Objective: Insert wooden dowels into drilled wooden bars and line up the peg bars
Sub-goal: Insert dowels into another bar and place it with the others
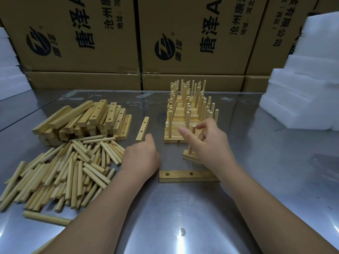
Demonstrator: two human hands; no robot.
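Cardboard boxes (82, 33) wall the back of the steel table (201, 217). At left lie stacked drilled bars (82, 118) and loose dowels (64, 171), with the lined-up peg bars (185, 114) in the centre. The right grip (211, 143) pinches an upright dowel (190, 149) standing in a bar (189, 158) just before them. The left grip (142, 158) curls beside a loose bar (143, 130); I cannot tell whether it holds anything.

Two bare forearms (113, 204), left hand (141, 158), right hand (211, 143)

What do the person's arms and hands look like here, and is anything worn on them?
The left forearm and right forearm are bare to the frame edge, with no sleeves in view. The left hand and right hand wear no gloves; no watch, bracelet or ring shows.
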